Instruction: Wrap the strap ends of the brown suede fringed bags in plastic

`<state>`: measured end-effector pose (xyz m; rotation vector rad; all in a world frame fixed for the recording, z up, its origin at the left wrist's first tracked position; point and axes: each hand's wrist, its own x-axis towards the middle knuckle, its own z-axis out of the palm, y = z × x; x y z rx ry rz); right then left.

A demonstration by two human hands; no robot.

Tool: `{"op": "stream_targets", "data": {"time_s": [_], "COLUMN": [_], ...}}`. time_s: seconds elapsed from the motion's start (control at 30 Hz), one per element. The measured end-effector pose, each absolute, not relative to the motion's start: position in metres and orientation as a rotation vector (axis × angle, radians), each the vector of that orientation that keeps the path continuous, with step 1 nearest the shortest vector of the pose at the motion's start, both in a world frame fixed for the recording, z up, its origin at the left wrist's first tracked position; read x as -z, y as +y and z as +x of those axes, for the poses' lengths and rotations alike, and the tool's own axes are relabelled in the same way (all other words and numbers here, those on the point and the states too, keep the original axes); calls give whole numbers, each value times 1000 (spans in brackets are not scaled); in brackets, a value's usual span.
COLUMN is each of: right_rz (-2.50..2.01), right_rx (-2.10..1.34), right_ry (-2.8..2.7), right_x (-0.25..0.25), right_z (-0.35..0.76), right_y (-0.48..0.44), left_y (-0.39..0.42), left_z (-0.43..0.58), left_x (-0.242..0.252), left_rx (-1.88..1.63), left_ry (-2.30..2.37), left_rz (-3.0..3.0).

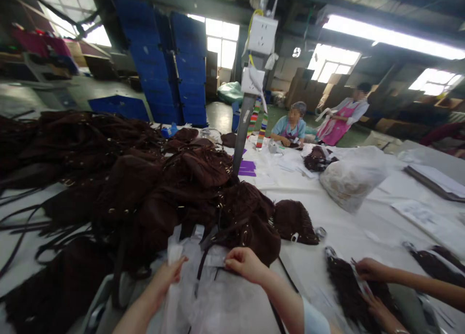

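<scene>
A translucent plastic bag [228,300] lies spread in front of me, with a dark strap crossing its upper part. My left hand [169,276] is closed on the bag's left side, fingers curled and slightly blurred. My right hand [245,265] pinches the bag's upper right part between thumb and fingers; a thin dark line runs from the fingertips, and I cannot tell what it is. Just beyond both hands rises a heap of dark brown bags [145,198] with straps and metal fittings. One fringed brown bag [294,221] lies right of the heap.
At right, another person's hands [374,276] work on a fringed brown piece [343,280]. A post [244,130] with sockets stands past the heap. A filled clear sack [350,183] sits on the white table [308,191]. Two people are farther back, near purple pieces [247,168].
</scene>
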<state>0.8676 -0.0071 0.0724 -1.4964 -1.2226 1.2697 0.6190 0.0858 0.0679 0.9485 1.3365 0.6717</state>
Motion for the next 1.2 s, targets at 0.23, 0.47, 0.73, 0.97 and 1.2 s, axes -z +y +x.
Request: {"op": "stream_targets", "data": {"time_s": [0.23, 0.47, 0.73, 0.97, 1.2], "right_rz": [-1467, -1256, -1201, -943, -1269], "right_rx": [-1223, -1750, -2117, -2188, -1009], "right_ry": [-1313, -1062, -1003, -1403, -2358], "right_x": [-68, -75, -81, -62, -10], "right_z": [806, 756, 745, 661, 574], "right_y": [-39, -38, -60, -26, 11], "left_y": [61, 45, 43, 48, -21], "left_z": [636, 644, 572, 449, 319], "left_x": [-95, -121, -132, -197, -231], "left_rx": [-571, -648, -843, -1065, -998], "left_ry": [780, 517, 689, 674, 786], "left_rz": [577, 377, 643, 691, 851]}}
